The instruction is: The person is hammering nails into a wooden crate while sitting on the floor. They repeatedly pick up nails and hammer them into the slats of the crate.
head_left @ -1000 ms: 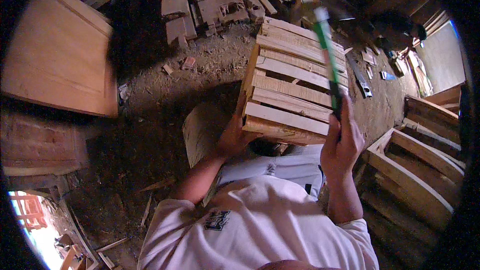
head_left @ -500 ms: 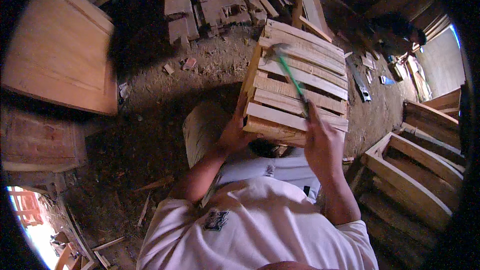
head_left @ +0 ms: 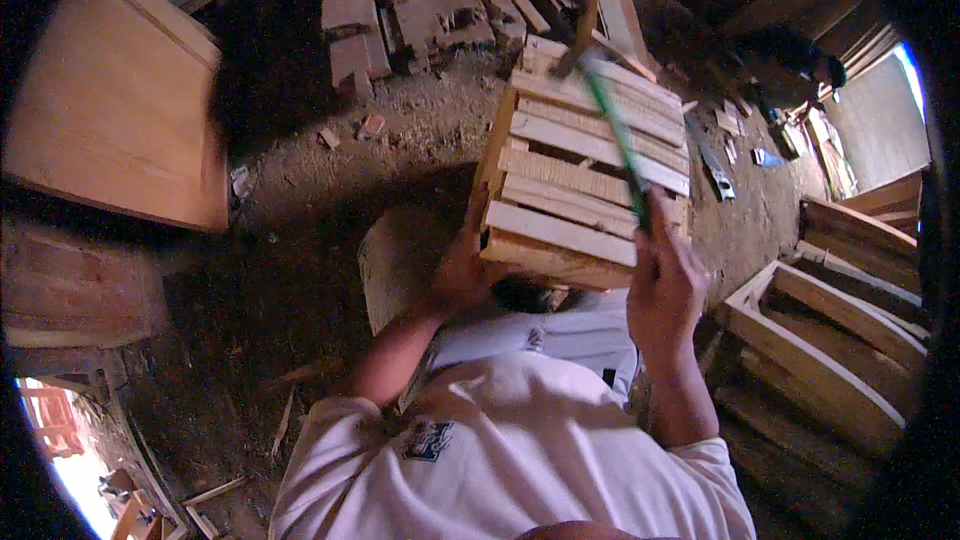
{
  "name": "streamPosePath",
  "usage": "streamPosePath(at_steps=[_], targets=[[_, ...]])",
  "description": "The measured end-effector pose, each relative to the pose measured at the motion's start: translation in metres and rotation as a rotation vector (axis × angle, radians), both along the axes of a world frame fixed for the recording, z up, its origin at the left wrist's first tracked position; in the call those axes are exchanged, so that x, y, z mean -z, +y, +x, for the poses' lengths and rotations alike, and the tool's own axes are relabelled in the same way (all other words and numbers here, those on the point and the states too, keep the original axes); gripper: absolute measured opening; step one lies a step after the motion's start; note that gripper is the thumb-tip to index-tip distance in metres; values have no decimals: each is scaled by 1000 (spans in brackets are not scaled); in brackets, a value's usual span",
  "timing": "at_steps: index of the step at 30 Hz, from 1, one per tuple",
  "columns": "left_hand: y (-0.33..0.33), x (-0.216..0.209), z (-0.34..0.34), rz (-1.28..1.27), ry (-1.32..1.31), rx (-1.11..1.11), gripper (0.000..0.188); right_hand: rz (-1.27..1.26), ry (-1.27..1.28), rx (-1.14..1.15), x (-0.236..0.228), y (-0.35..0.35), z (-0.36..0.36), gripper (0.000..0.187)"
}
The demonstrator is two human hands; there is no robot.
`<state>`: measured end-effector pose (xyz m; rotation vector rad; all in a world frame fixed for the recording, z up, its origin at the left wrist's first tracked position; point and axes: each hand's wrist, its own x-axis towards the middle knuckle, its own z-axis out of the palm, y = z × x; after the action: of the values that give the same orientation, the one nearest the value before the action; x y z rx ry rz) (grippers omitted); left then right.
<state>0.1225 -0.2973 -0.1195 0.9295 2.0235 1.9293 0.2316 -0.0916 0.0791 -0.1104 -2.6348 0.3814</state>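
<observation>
A slatted wooden crate (head_left: 560,222) rests tilted over my lap, its row of pale slats facing up with narrow gaps between them. My left hand (head_left: 465,270) grips the crate at its near left corner; some of its fingers are hidden behind the side board. In my right hand (head_left: 665,270) is a hammer (head_left: 618,130) with a green handle, held over the right part of the slats. The hammer's head, blurred by motion, is above the far slats. Whether it touches the wood I cannot tell.
Rough boards (head_left: 430,10) are piled beyond the crate. Wooden frames (head_left: 820,340) stand close at my right, and a handsaw (head_left: 716,172) lies on the dirt floor. A large wooden panel (head_left: 120,100) is at the left. Another person (head_left: 790,65) is at the far right.
My right hand has moved right and slightly up, and the hammer's head has swung up and right toward the far edge. My left hand keeps its grip on the crate.
</observation>
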Motion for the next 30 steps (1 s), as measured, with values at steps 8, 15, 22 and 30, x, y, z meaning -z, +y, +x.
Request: streamPosePath(at_steps=[8, 15, 22, 30], targets=[[0, 5, -5, 9, -31, 35, 127, -32, -234, 28, 2, -8, -6, 55], [3, 13, -8, -46, 130, -14, 122, 19, 42, 28, 13, -10, -5, 56], [0, 3, 4, 96, -94, 38, 119, -84, 202, 45, -4, -12, 2, 52], [4, -1, -4, 170, -132, 55, 117, -20, 2, 19, -14, -9, 2, 57]])
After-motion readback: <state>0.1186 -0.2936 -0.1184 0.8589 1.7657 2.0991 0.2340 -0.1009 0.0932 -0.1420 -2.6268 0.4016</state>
